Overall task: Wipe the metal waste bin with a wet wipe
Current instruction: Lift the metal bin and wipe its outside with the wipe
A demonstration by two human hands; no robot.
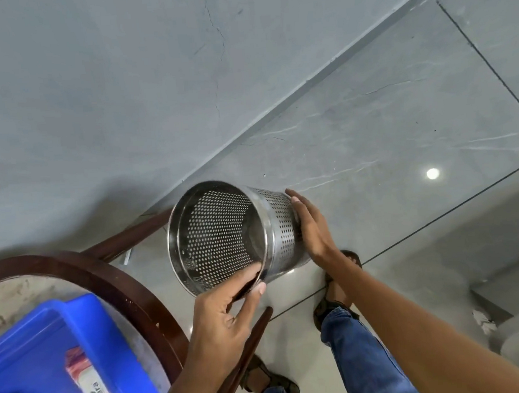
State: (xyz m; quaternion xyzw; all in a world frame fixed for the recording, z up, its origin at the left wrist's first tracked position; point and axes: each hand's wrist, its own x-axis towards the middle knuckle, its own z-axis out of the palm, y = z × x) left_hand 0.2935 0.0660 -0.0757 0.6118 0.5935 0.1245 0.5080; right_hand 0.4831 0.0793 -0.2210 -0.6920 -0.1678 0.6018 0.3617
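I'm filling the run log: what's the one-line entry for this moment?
left hand: grips bin rim | right hand: flat on outer wall | metal waste bin: tilted, held off floor | wipe pack: in blue tray

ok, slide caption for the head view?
Both hands hold the perforated metal bin tilted above the floor: left hand at rim, right hand on side.

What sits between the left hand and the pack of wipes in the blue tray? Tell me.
In the head view, the round table's dark wooden rim and the blue tray's wall lie between the left hand and the wipes pack. Nothing else.
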